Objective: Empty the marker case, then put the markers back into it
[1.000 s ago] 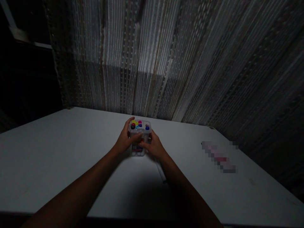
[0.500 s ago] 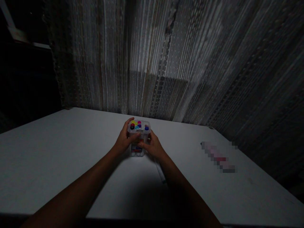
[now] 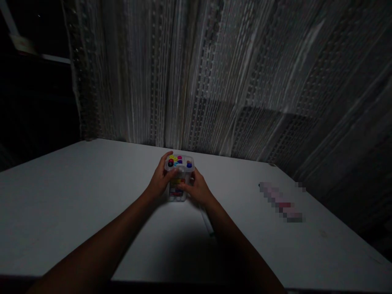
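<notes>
A clear plastic marker case (image 3: 177, 192) stands upright on the table in front of me, with a printed label on its near side. Colourful marker ends in yellow, pink, black and blue show through its top. My left hand (image 3: 161, 176) wraps around the left side, its thumb by the front clasp under the lid edge. Around the right side is my right hand (image 3: 197, 188), thumb across the label. A slim, pale marker (image 3: 207, 222) lies on the table beside my right forearm, partly hidden by it.
The white table (image 3: 76, 196) runs back to a striped, textured curtain (image 3: 196, 81). On the right lies a pixelated pinkish object (image 3: 280, 203) that I cannot make out. The room at left is dark.
My left thumb has shifted slightly up and left towards the front clasp. Both hands stay around the marker case, which has not moved.
</notes>
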The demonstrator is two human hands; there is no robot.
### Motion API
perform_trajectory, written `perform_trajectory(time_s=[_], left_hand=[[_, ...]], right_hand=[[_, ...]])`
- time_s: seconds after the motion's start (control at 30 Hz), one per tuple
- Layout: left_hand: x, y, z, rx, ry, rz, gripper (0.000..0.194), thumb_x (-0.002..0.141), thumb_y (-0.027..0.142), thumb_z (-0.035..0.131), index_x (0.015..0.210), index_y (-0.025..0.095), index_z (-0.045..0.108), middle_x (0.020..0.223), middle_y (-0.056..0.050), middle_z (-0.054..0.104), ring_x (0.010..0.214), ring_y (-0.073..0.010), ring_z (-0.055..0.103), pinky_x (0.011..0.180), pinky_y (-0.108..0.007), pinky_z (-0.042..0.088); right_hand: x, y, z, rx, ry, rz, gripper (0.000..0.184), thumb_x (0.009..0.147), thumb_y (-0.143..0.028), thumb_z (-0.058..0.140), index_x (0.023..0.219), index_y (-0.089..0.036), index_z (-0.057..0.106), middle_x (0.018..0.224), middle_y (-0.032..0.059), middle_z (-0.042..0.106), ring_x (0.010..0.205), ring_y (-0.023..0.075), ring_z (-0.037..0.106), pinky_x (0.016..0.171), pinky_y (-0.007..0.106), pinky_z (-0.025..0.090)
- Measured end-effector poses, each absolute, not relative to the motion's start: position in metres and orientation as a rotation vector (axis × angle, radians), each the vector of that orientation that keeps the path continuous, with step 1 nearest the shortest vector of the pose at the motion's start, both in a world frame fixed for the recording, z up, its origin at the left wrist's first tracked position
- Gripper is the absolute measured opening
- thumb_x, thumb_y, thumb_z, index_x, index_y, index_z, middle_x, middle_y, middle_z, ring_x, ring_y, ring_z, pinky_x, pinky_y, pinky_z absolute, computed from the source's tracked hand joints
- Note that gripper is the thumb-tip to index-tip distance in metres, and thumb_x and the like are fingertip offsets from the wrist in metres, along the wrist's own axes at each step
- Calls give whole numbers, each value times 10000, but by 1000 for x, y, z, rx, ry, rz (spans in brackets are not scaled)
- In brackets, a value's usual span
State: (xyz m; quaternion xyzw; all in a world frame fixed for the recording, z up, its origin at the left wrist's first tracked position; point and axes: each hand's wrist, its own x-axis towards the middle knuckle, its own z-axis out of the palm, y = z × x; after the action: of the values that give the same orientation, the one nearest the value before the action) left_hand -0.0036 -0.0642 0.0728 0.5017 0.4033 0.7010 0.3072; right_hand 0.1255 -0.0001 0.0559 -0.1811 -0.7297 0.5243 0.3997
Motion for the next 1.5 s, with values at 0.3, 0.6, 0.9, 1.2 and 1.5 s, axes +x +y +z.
perform_trajectory(time_s=[0.3, 0.6, 0.9, 1.2, 1.5], left_hand=[[-1, -63, 74, 1312, 1158, 1907, 667, 659, 439, 652, 1196, 160, 373, 1007, -61, 575, 885, -182, 576, 763, -261, 484], [-1, -64, 74, 1340, 1181, 1897, 684, 653, 455, 650, 1202, 160, 367, 1028, -64, 561, 898, -190, 567, 780, -275, 468], [-1, -65, 74, 1302, 1181, 1863, 802, 595, 479, 697, 1239, 172, 329, 1057, -71, 550, 925, -209, 567, 819, -302, 444], [1, -65, 75, 1302, 1198, 1906, 704, 639, 475, 654, 1204, 166, 369, 1034, -63, 554, 907, -191, 559, 784, -276, 452], [-1, -66, 75, 1310, 1155, 1870, 747, 628, 459, 673, 1231, 178, 335, 1053, -62, 549, 922, -194, 562, 803, -279, 448]], right_hand=[[126, 1, 56, -462, -1855, 1327, 717, 577, -196, 708, 1236, -235, 424, 1074, 48, 583, 967, 208, 554, 856, 391, 453], [125, 1, 56, -430, -1856, 1320, 718, 570, -170, 697, 1229, -215, 416, 1099, 53, 577, 984, 205, 544, 867, 376, 441], [125, -1, 59, -458, -1866, 1301, 718, 563, -153, 685, 1227, -227, 424, 1115, 43, 576, 986, 200, 543, 866, 369, 441], [125, 1, 56, -402, -1857, 1331, 712, 582, -188, 696, 1235, -231, 415, 1113, 49, 576, 1001, 208, 544, 879, 384, 436], [126, -1, 58, -436, -1883, 1294, 703, 584, -181, 682, 1232, -224, 415, 1118, 50, 574, 993, 206, 543, 857, 374, 444]])
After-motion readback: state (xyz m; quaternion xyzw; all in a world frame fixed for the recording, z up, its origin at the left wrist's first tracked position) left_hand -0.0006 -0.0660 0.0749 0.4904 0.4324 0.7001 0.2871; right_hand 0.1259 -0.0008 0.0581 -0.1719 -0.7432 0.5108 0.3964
